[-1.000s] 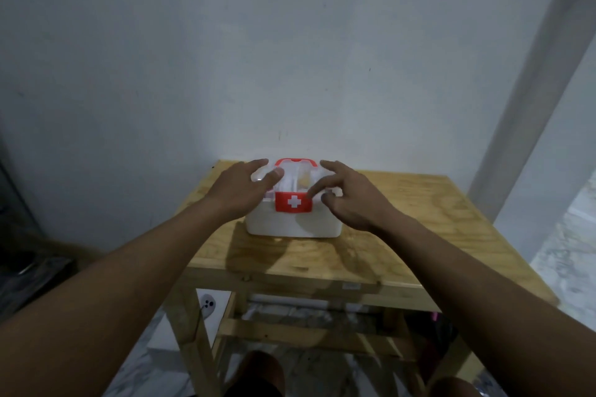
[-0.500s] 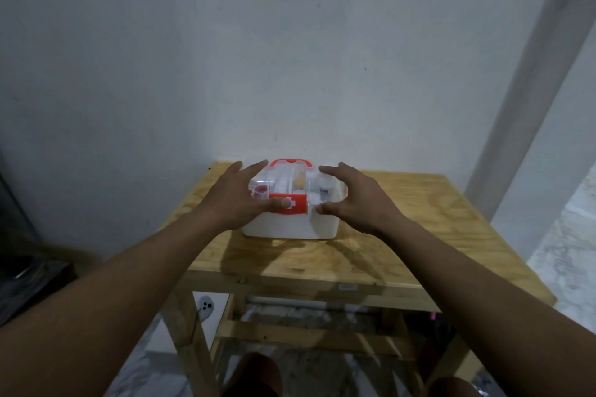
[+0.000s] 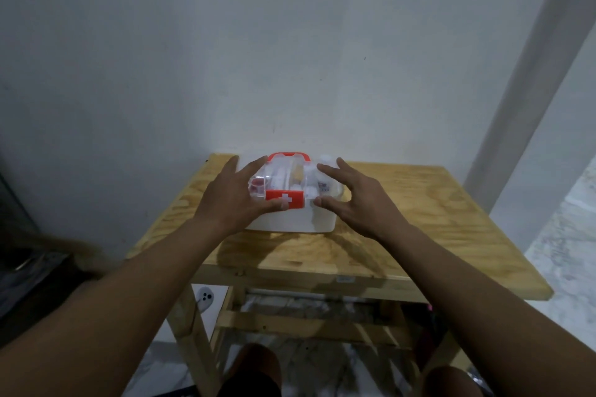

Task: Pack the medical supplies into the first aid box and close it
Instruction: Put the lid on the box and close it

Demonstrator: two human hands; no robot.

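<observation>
Both hands spreading fingers wide over first aid box [image 3: 290, 219] on counter [image 3: 419, 219]; L hand [image 3: 235, 200] thumb touching red latch [image 3: 285, 199], R hand [image 3: 351, 200] released, gripping nothing.

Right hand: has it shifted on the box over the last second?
Yes. The right hand has slid outward from beside the red latch toward the right end of the first aid box, fingers now spread open.

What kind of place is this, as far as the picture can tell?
Probably a plain room in a home, though that is uncertain. A bare plywood table stands against a scuffed, painted wall, a wall socket shows beneath it, and the floor looks like marble tile. Only a first aid box stands on the table.
</observation>
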